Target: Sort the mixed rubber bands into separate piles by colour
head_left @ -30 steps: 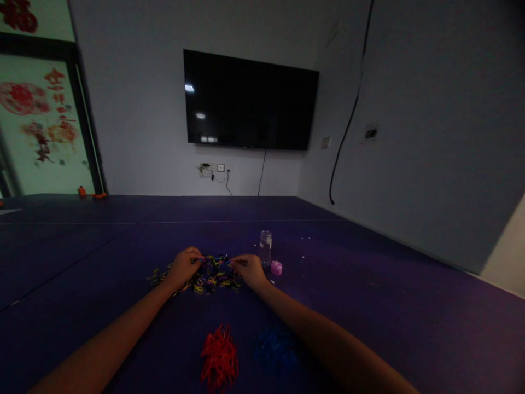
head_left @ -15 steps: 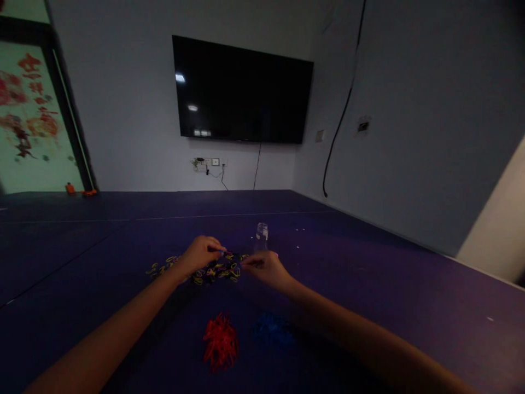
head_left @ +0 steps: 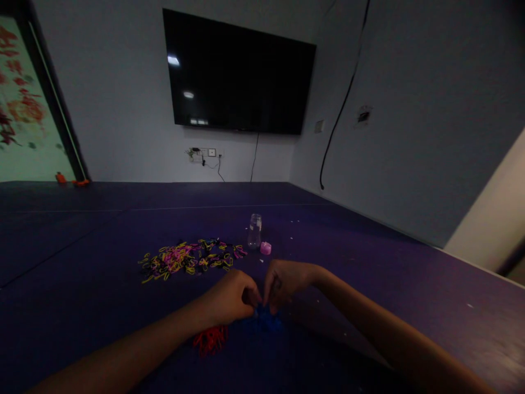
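Note:
My left hand (head_left: 233,298) is closed in a pinch at the near side of a pile of blue rubber bands (head_left: 267,323). From the right, my right hand (head_left: 285,282) points its bent fingers down into the same pile, the fingertips close to those of the left. What lies between the fingertips is too small and dark to make out. Partly behind my left forearm is a pile of red rubber bands (head_left: 211,339). Farther off spreads a heap of mixed yellow, pink and black rubber bands (head_left: 176,260).
A clear bottle (head_left: 255,232) stands uncapped beyond my hands, with a pink cap (head_left: 266,248) beside it. Small white scraps dot the purple surface (head_left: 348,262). A television (head_left: 240,74) hangs on the far wall, and a black cable (head_left: 342,104) runs down the right wall.
Both hands have come nearer, from the mixed heap to the blue pile. The mixed heap and pink cap now show more fully, while my left arm partly covers the red pile. The view has tilted slightly down.

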